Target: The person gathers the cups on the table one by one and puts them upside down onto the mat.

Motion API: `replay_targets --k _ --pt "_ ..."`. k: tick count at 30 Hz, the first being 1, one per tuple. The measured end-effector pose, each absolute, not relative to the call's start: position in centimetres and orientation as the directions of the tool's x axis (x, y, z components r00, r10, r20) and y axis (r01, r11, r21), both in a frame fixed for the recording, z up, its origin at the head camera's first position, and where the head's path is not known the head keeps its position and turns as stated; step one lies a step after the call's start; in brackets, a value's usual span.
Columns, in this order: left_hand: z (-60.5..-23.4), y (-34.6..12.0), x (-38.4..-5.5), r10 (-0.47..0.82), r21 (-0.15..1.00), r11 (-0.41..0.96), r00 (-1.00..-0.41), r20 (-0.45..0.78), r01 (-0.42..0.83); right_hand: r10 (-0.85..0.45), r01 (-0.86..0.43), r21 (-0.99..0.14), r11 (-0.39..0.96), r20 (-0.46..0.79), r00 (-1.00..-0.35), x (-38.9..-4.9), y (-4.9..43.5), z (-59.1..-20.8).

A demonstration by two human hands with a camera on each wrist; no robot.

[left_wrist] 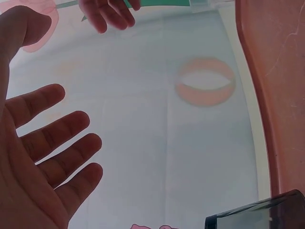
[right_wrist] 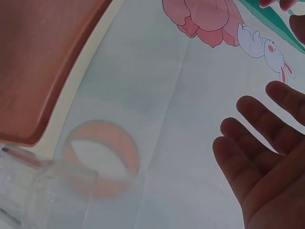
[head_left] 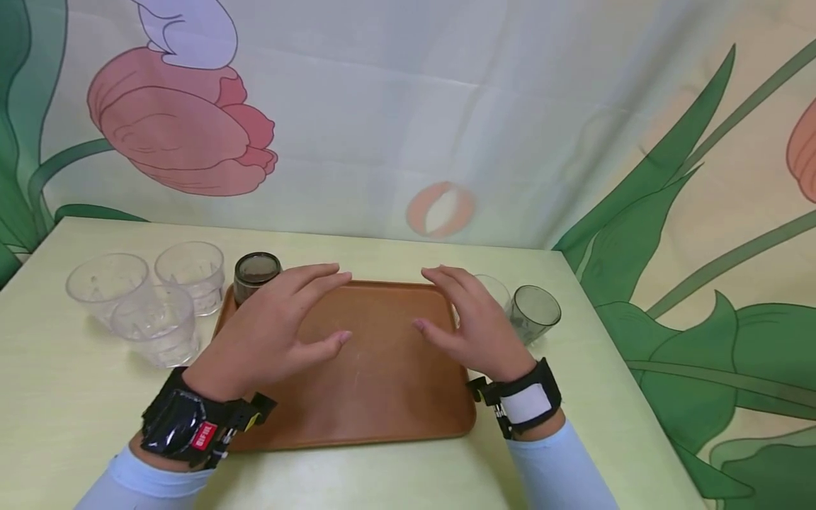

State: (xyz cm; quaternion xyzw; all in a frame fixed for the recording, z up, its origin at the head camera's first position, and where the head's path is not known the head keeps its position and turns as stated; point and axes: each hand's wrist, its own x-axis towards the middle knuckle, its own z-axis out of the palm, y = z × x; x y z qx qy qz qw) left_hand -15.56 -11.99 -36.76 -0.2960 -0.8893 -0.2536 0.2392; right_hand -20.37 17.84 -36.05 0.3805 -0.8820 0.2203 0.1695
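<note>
Both hands hover over a brown tray (head_left: 382, 375) on the pale table, palms facing each other. My left hand (head_left: 274, 326) is over the tray's left side with its fingers extended and nothing in it. Just beyond it, a dark tinted glass (head_left: 256, 273) stands at the tray's back left corner, partly hidden by the hand. My right hand (head_left: 474, 322) is over the tray's right edge, fingers straight and holding nothing. Behind that hand a clear glass (head_left: 494, 287) is mostly hidden, and a grey tinted glass (head_left: 534, 315) stands to its right. Both palms (left_wrist: 28, 157) show bare in the wrist views.
Three clear glasses stand in a group left of the tray: one at the back (head_left: 191, 273), one at the far left (head_left: 105, 283) and one in front (head_left: 159, 326). A curtain (head_left: 357, 142) printed with flowers hangs behind the table.
</note>
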Motion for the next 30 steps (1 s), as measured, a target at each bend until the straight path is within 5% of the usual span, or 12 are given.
replay_targets --k 30 --pt "-37.2 -11.8 -15.6 0.429 0.311 0.691 -0.717 0.55 0.652 -0.558 -0.66 -0.179 0.73 0.403 -0.726 -21.5 22.8 -37.2"
